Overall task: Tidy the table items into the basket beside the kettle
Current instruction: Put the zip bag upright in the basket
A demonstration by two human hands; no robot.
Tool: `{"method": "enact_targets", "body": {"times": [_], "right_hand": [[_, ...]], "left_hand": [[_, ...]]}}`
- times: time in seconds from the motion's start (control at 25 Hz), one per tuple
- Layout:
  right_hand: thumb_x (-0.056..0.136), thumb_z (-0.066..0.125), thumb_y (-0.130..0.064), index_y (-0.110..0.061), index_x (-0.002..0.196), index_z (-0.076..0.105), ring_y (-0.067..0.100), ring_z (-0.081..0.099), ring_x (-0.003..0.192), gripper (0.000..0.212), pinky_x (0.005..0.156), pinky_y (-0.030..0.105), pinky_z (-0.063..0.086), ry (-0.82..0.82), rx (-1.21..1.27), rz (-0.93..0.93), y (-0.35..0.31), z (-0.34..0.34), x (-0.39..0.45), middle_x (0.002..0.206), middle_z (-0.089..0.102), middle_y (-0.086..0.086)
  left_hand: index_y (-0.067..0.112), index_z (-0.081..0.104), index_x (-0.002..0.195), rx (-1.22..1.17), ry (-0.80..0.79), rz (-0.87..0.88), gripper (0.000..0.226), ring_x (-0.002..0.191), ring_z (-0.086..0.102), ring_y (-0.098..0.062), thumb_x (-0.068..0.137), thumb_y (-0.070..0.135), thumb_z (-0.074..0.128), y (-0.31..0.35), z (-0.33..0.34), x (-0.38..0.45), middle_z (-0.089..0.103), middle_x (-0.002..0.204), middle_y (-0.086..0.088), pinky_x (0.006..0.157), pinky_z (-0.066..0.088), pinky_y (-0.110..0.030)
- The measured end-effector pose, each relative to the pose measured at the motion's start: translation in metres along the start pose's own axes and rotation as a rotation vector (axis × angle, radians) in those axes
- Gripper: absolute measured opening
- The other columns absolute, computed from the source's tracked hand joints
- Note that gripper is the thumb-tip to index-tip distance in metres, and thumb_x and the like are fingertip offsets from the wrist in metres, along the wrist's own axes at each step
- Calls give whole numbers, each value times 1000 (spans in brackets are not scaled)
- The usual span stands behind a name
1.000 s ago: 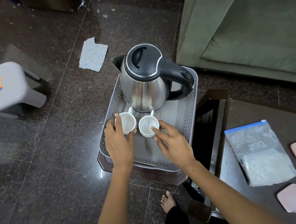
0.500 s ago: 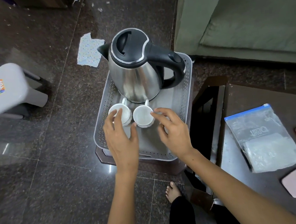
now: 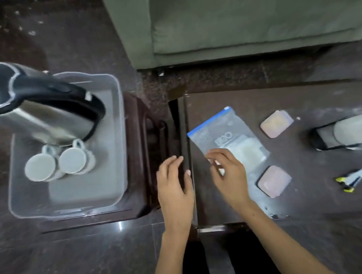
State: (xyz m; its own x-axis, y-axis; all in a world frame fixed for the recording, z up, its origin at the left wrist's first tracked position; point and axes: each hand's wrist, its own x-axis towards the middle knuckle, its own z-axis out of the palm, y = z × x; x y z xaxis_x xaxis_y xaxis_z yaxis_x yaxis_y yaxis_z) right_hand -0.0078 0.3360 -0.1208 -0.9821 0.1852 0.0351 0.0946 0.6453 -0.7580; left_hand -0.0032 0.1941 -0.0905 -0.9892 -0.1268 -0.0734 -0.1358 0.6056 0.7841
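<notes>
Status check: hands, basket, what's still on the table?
Both hands empty, left hand at table edge, right hand over zip bag. Two cups in basket by kettle. Nothing blocking.

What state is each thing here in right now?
Steel kettle with black lid: lid closed, in the basket.
Two white cups: lying on their sides, in the grey plastic basket.
Blue-topped zip bag: flat on table.
Left hand: open.
Right hand: open, over bag.

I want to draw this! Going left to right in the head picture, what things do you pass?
Kettle → two cups → left hand → right hand → pink coaster → clip
</notes>
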Motion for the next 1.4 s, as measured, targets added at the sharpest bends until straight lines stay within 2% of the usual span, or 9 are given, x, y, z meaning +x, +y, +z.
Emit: {"method": "enact_targets", "body": {"times": [0.28, 0.44, 0.56, 0.68, 0.8, 0.96, 1.16, 1.28, 1.4], "right_hand": [[84, 55, -4, -14, 107, 67, 25, 50, 120, 28, 74, 37, 54, -190, -423, 249, 126, -53, 40, 138, 46, 3], [84, 57, -4, -11, 99, 68, 23, 58, 102, 19, 78, 16, 39, -273, -251, 416, 151, -47, 78, 119, 51, 2], [79, 66, -1, -12, 85, 72, 19, 61, 87, 14, 71, 14, 33, -333, -159, 453, 156, -45, 96, 102, 67, 7], [74, 68, 6, -16, 96, 73, 13, 60, 92, 31, 73, 13, 38, -480, 91, 388, 145, -63, 96, 108, 70, 4], [78, 65, 10, -12, 114, 68, 5, 60, 104, 42, 82, 8, 44, -594, 395, 419, 122, -91, 86, 118, 66, -4], [79, 64, 12, -14, 113, 67, 5, 63, 104, 43, 82, 14, 49, -561, 619, 477, 112, -114, 74, 115, 69, -6], [73, 72, 8, -29, 109, 67, 7, 61, 104, 51, 87, 15, 45, -479, 329, 358, 103, -111, 72, 114, 66, -7], [71, 78, -7, -21, 92, 75, 20, 62, 86, 24, 69, 30, 49, -353, -137, 177, 86, -107, 69, 93, 62, -2], [71, 78, -20, -18, 80, 70, 21, 55, 106, 12, 65, 25, 40, -411, -455, -55, 59, -110, 71, 115, 58, -3]], "left_hand": [[19, 61, 115, 25, -239, -104, 30, 108, 53, -12, 86, 10, 60, 29, 103, -20, 54, 119, 4, 90, 38, -17], [19, 61, 116, 46, -279, -164, 30, 103, 54, -14, 87, 10, 60, 31, 127, -11, 54, 118, 3, 85, 42, -20], [18, 60, 117, 48, -314, -247, 32, 104, 55, -22, 86, 11, 61, 26, 138, -3, 53, 119, 0, 90, 48, -33], [15, 55, 121, -27, -223, -354, 40, 113, 49, -20, 84, 7, 63, 22, 138, 4, 51, 124, -6, 96, 45, -33], [18, 50, 126, -300, -146, -584, 49, 101, 52, -15, 83, 0, 64, 20, 129, 11, 54, 125, -8, 83, 46, -19], [21, 48, 126, -730, -134, -751, 58, 101, 62, -24, 79, -7, 66, 19, 109, 15, 66, 112, -15, 84, 51, -29], [9, 68, 109, -505, -252, -565, 50, 92, 67, -22, 64, -9, 79, 12, 93, 18, 71, 101, -10, 85, 53, -32], [9, 75, 95, -226, -153, -391, 27, 77, 62, -4, 70, -3, 77, 22, 80, 22, 66, 87, -1, 75, 46, -8], [16, 75, 90, -120, -179, -207, 18, 79, 55, -5, 78, 3, 72, 26, 56, 32, 53, 84, 2, 73, 42, -5]]}}
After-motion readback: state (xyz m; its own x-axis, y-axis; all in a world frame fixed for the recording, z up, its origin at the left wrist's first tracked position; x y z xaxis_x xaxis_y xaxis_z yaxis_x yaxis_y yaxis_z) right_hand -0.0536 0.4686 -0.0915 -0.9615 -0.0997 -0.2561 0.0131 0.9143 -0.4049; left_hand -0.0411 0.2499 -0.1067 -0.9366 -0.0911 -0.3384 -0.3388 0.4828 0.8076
